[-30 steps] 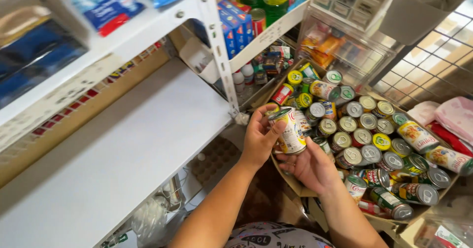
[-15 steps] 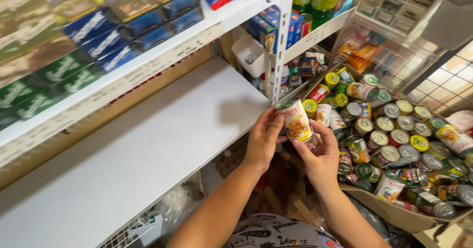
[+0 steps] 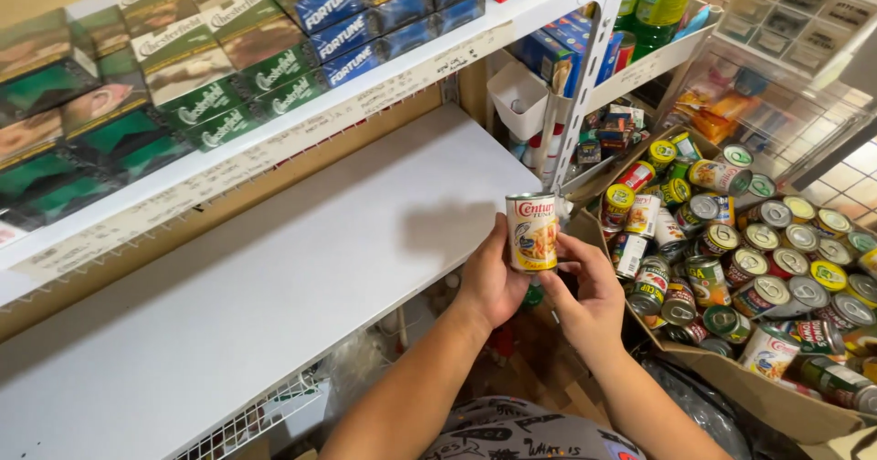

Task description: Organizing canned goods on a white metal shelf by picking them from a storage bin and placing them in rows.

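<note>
- Shop shelving fills the view: a white shelf on the left, with stacked green and blue cartons on the shelf above.
- Both hands hold one small labelled can upright, just off the shelf's right edge.
- Left hand fingers wrap the can's left side.
- Right hand fingers close on its right side.
- A cardboard box full of cans sits to the right.

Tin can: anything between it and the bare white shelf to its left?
Nothing visible. The tin can is upright, held by the left hand and right hand, just off the front right corner of the white shelf. The shelf surface beside it shows only the can's shadow.
</note>
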